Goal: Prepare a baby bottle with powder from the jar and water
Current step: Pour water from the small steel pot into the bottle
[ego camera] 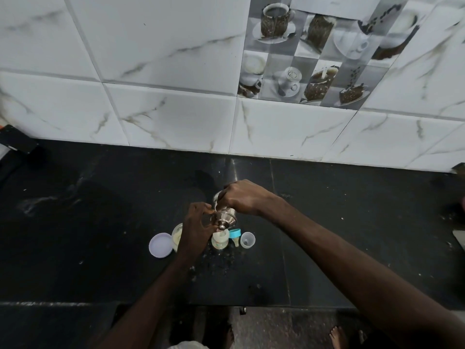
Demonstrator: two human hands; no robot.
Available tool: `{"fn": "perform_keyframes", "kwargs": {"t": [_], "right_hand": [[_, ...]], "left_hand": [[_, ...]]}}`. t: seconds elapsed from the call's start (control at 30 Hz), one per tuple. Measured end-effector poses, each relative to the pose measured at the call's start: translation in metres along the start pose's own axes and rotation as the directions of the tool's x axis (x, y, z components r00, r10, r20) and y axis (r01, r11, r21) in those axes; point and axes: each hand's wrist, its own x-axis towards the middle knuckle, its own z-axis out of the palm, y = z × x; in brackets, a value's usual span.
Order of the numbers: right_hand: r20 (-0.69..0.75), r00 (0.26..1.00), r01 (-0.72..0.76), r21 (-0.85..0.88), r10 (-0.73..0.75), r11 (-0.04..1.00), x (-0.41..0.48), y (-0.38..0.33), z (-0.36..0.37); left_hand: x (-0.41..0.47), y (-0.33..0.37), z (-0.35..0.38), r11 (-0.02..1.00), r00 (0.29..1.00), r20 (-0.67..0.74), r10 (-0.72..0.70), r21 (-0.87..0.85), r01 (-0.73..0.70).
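A steel water jug (224,217) with a knobbed lid is tilted over the open baby bottle (219,241), and a thin white stream runs from it into the bottle's mouth. My right hand (242,197) grips the jug from above at its handle. My left hand (197,226) touches the jug's lid with its fingertips. The powder jar (176,236) stands open just left of the bottle, partly hidden behind my left hand. Its lilac lid (161,245) lies flat beside it.
The bottle's blue collar with teat (235,235) and a clear cap (247,240) lie right of the bottle. Everything sits on a black stone counter (100,222) against a white tiled wall (176,117). Spilled specks dot the counter near the bottle. Bare feet (338,336) show below the counter's front edge.
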Motion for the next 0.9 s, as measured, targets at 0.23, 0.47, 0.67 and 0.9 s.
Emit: {"fn": "perform_keyframes", "kwargs": {"t": [0.23, 0.47, 0.67, 0.9], "right_hand": [[0.000, 1.000, 0.003, -0.018, -0.003, 1.000, -0.0020, -0.0005, -0.0031], [-0.011, 1.000, -0.003, -0.021, 0.003, 1.000, -0.0022, -0.0031, -0.0037], [-0.007, 1.000, 0.000, -0.020, 0.000, 1.000, -0.0030, -0.0052, -0.0061], [0.002, 1.000, -0.002, -0.023, 0.002, 1.000, -0.0048, -0.0077, -0.0108]], "left_hand": [[-0.0021, 0.0030, -0.0010, 1.000, 1.000, -0.005, 0.024, 0.000, -0.024], [-0.0001, -0.0006, 0.0009, 0.998, 0.998, 0.011, 0.058, 0.033, -0.058], [-0.0020, -0.0016, -0.0001, 0.999, 0.999, 0.011, 0.051, 0.009, -0.051], [-0.0019, 0.0012, -0.0011, 0.999, 0.999, 0.007, 0.052, -0.007, -0.052]]}}
